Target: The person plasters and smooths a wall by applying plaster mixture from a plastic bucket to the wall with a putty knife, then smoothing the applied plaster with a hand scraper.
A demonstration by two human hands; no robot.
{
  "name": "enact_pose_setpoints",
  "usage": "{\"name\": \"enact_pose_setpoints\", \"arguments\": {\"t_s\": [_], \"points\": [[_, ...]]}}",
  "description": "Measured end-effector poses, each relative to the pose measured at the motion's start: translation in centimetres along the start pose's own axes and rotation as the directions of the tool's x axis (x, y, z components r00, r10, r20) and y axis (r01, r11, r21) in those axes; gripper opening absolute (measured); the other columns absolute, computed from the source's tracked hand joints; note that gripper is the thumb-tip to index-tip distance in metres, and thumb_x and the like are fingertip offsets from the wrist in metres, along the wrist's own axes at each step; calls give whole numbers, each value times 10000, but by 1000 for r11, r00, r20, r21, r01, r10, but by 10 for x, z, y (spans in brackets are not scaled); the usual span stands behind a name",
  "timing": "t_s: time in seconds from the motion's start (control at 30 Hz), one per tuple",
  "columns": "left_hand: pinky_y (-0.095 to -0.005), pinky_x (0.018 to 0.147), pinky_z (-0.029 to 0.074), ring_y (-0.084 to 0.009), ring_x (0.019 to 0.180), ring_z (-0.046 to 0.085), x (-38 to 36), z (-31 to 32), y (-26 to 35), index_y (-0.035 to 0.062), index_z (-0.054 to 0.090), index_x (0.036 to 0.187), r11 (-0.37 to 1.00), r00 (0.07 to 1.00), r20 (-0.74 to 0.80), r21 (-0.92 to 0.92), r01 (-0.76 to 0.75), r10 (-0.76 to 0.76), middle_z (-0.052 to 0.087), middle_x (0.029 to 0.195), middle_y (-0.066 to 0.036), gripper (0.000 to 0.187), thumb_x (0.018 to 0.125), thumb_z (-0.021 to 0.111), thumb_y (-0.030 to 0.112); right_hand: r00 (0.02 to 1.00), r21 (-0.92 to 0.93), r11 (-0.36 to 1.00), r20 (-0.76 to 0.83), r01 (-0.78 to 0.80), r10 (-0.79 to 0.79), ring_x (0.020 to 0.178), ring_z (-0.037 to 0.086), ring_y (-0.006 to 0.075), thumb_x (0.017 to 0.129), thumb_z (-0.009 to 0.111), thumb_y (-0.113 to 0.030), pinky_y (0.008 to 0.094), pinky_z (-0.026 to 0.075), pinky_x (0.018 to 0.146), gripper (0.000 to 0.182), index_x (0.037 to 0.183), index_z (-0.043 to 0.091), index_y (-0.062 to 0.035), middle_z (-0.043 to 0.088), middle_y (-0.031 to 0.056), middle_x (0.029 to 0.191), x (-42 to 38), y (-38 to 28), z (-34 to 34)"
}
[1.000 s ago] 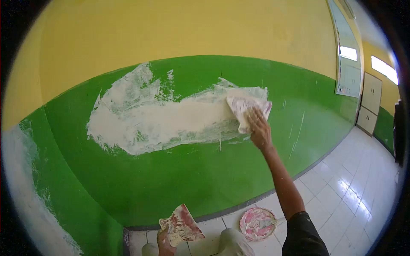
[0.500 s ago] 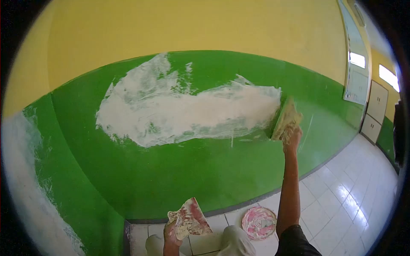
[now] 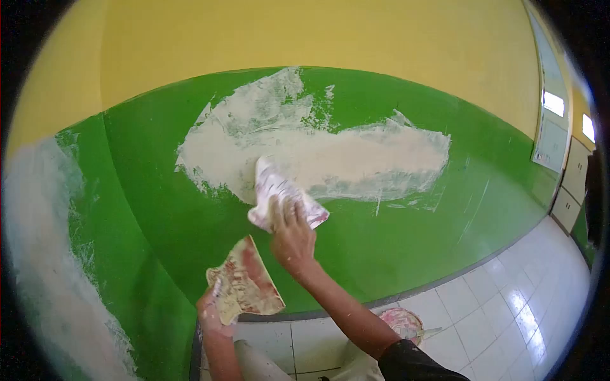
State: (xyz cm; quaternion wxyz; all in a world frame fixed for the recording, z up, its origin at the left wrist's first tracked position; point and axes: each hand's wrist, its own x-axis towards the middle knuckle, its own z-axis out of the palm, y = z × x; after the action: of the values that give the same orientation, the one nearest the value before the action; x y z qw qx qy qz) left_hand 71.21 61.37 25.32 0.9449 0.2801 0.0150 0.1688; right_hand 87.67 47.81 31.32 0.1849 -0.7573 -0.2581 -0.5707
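Note:
My right hand (image 3: 293, 238) grips a flat spreader (image 3: 286, 193) smeared with white paste, its fingers pressed on the face. The spreader's upper end lies over the lower left part of a white patch (image 3: 356, 155) on the green wall (image 3: 381, 247). Lower and to the left, my left hand (image 3: 215, 311) is closed on a second spreader (image 3: 248, 279), cream with reddish smears, held up off the floor. A gap separates the two spreaders.
A round pink-and-white smeared lid or container (image 3: 401, 322) sits on the tiled floor (image 3: 483, 305), with a thin tool at its right side. Another white patch (image 3: 51, 254) runs down the left wall. White cabinets (image 3: 567, 200) stand at far right.
My right hand and its spreader have swung left from the patch's right end to its lower left. My left hand has risen with the second spreader. The view has shifted slightly.

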Motion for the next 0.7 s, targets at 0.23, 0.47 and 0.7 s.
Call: {"name": "enact_pose_setpoints", "arguments": {"t_s": [0.23,0.47,0.7], "points": [[-377,729,570,-255,839,669,-16,7,14,-11,561,1104,992,985,-126,-27,-122,117,659,998,-142,326,880,531,225,989,200,973,71,111,-128,1203,489,370,770,536,2,478,365,1034,597,1353,437,-77,511,194,1303,22,57,-72],[-444,864,515,-309,982,623,-5,20,-20,-55,494,1181,980,994,111,-198,31,-9,603,1121,-198,398,852,536,165,918,-130,909,39,396,-394,1339,319,355,725,580,12,546,175,1119,563,1282,515,-46,451,185,1366,63,126,-37],[-417,814,534,-284,938,640,-1,23,-32,-26,535,1145,988,993,86,-125,94,-83,632,1071,-160,352,868,534,190,934,183,972,298,149,-199,1225,456,342,799,516,6,481,305,1053,481,1278,506,-36,527,197,1266,-59,122,-78]]}}
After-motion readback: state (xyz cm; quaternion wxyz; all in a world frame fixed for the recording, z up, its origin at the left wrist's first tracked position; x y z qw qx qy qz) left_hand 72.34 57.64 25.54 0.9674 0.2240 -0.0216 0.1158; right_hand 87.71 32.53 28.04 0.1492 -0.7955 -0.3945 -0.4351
